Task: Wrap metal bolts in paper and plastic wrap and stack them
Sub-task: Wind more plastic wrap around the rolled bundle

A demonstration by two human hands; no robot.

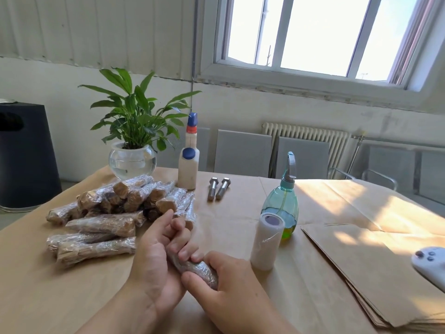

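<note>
The wrapped bolt (196, 270) is lying between both hands, low over the table (240, 227), its long axis running from near-right to far-left, pointing toward the pile of wrapped bolts (115, 213). The left hand (156, 256) is curling its fingers round the far part of it, and the right hand (228, 283) is pinching the near end with thumb and fingers, so both are gripping it closed. The plastic looks already on, so the step in hand seems to be smoothing the wrap before stacking. The pile is sitting just to the left of the bolt and beyond it, nearer the left hand, with nothing standing between them. To the bolt's right, the plastic wrap roll (266, 241) is standing upright, a spray bottle (281, 208) just behind it. Two bare bolts (218, 189) are lying farther back, and the paper sheets (361, 268) are lying well to the right.
</note>
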